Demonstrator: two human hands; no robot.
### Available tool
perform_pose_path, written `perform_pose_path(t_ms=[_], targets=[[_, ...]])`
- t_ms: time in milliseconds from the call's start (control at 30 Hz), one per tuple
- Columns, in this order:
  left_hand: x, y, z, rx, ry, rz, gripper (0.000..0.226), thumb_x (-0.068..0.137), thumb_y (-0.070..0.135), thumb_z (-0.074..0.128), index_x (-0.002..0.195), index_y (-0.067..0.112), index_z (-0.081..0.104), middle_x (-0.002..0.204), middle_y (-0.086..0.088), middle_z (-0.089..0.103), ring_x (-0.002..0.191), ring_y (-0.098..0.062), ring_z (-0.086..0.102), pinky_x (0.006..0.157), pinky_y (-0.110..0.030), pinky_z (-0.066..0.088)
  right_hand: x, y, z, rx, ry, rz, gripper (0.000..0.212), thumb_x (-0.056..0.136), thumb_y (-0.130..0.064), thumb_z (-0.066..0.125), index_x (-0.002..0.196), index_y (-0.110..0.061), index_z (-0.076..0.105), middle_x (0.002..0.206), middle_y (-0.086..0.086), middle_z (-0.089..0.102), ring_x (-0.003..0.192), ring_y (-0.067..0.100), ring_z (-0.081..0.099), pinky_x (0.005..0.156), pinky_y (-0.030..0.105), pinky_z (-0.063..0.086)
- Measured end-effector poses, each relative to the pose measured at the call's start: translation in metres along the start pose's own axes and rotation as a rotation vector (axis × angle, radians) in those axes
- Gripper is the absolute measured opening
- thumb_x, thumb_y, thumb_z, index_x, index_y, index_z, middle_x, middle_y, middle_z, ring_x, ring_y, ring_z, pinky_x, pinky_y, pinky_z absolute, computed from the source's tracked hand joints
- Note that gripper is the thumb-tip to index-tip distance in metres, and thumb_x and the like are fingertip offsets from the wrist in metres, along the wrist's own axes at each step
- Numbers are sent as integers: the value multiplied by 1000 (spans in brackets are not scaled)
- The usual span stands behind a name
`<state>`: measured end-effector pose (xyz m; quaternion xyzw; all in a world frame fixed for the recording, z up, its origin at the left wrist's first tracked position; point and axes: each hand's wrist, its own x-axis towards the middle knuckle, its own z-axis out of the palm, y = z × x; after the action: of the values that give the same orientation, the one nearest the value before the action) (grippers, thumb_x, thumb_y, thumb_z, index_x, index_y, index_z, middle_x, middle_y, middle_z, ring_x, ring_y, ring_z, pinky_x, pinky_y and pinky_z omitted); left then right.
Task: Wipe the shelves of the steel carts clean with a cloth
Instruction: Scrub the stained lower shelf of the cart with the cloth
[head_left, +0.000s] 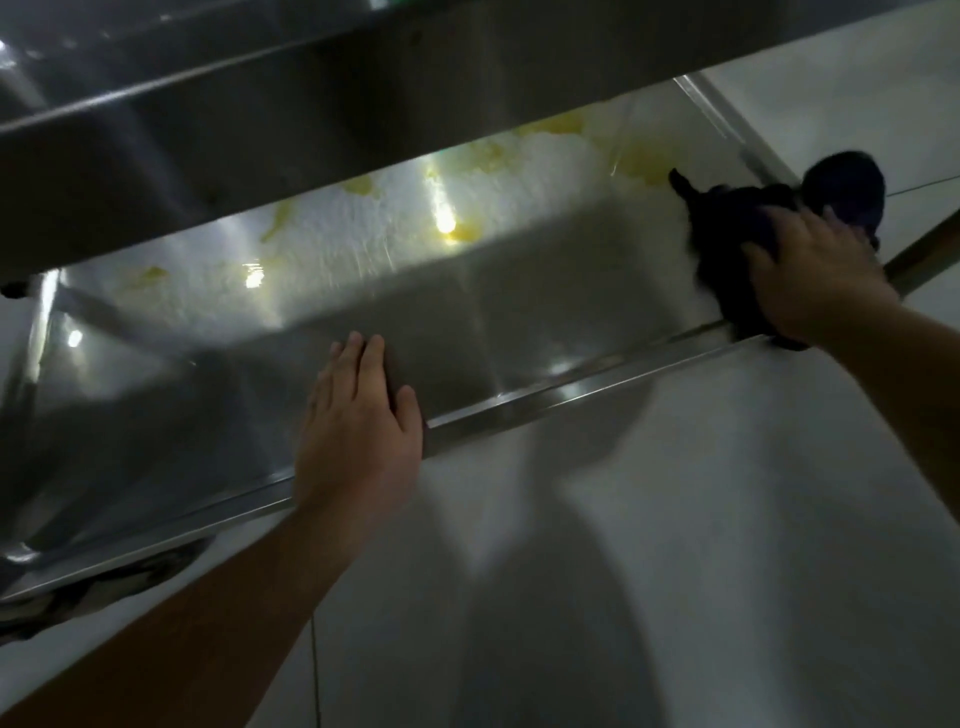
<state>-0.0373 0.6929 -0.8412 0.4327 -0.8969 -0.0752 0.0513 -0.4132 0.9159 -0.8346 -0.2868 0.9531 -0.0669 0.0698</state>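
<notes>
A steel cart's lower shelf (498, 322) fills the middle of the head view, shiny, with yellowish smears and white foam along its far side. My right hand (815, 270) presses a dark cloth (727, 228) onto the shelf's right end, fingers spread over it. Part of the cloth bunches over the right rim. My left hand (363, 421) lies flat on the shelf's near rim, fingers straight, holding nothing.
The upper shelf (311, 104) of the cart overhangs close above, leaving a narrow gap. A raised steel lip (571, 395) runs along the near edge. White tiled floor (675, 545) lies below and to the right. A dark caster shows at the lower left.
</notes>
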Motion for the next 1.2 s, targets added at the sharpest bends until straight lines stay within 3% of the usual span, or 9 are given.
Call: perform_pose_path(t_ms=[100, 267, 433, 633, 733, 867, 1000, 1100, 1200], targets=[[-1, 4, 0, 8, 15, -9, 62, 107, 36, 42, 164, 12, 32, 172, -9, 28, 160, -25, 21, 129, -44, 21, 4, -57, 11, 68, 8, 76, 60, 107, -48, 31, 159, -18, 26, 168, 18, 25, 155, 42, 19, 125, 60, 15], [0, 0, 6, 13, 39, 6, 61, 105, 34, 40, 160, 8, 37, 168, -14, 35, 157, -30, 28, 127, -48, 26, -21, -209, 41, 38, 33, -459, 57, 98, -48, 41, 143, -15, 54, 148, 18, 54, 129, 42, 51, 107, 50, 40], [-1, -1, 5, 7, 10, 6, 68, 102, 43, 30, 163, 13, 33, 169, -11, 32, 157, -29, 28, 125, -52, 31, -35, -260, 48, 77, -138, -838, 62, 107, -55, 35, 163, -29, 27, 172, 3, 22, 158, 25, 17, 128, 43, 10], [0, 0, 3, 11, 16, -6, 64, 105, 39, 35, 163, 12, 34, 170, -10, 31, 159, -26, 25, 128, -48, 26, 51, -126, 19, 103, 57, -387, 64, 96, -56, 35, 150, -24, 49, 152, 13, 51, 137, 38, 49, 114, 47, 36], [0, 2, 3, 7, 8, -4, 69, 101, 42, 32, 163, 11, 34, 170, -11, 31, 159, -27, 24, 128, -47, 24, 74, -58, -1, 95, 55, -70, 59, 106, -48, 37, 157, -17, 35, 160, 21, 38, 145, 45, 37, 122, 55, 27], [0, 1, 3, 16, -19, -1, 67, 105, 41, 32, 166, 13, 26, 173, -9, 24, 161, -24, 17, 130, -43, 16, 67, -97, -1, 142, 32, 57, 58, 107, -44, 37, 158, -15, 32, 164, 19, 32, 150, 43, 29, 125, 54, 20], [1, 1, 3, 10, -14, -1, 64, 107, 36, 36, 165, 12, 28, 173, -10, 25, 161, -25, 17, 130, -40, 13, 24, -211, 21, 83, -16, -301, 49, 100, -46, 44, 140, -20, 54, 142, 16, 58, 128, 40, 54, 107, 48, 43], [0, 2, 2, -18, -6, -14, 63, 103, 33, 40, 161, 8, 35, 168, -14, 33, 158, -30, 25, 128, -44, 20, -36, -273, 44, 60, -95, -666, 55, 103, -49, 41, 153, -24, 46, 158, 8, 46, 144, 33, 41, 120, 45, 29], [-2, 1, 0, -41, 13, -3, 64, 98, 32, 40, 157, 7, 41, 164, -16, 40, 155, -32, 31, 126, -47, 26, -63, -257, 49, 83, -175, -775, 63, 106, -56, 34, 163, -30, 28, 171, 0, 24, 158, 23, 17, 129, 42, 9]])
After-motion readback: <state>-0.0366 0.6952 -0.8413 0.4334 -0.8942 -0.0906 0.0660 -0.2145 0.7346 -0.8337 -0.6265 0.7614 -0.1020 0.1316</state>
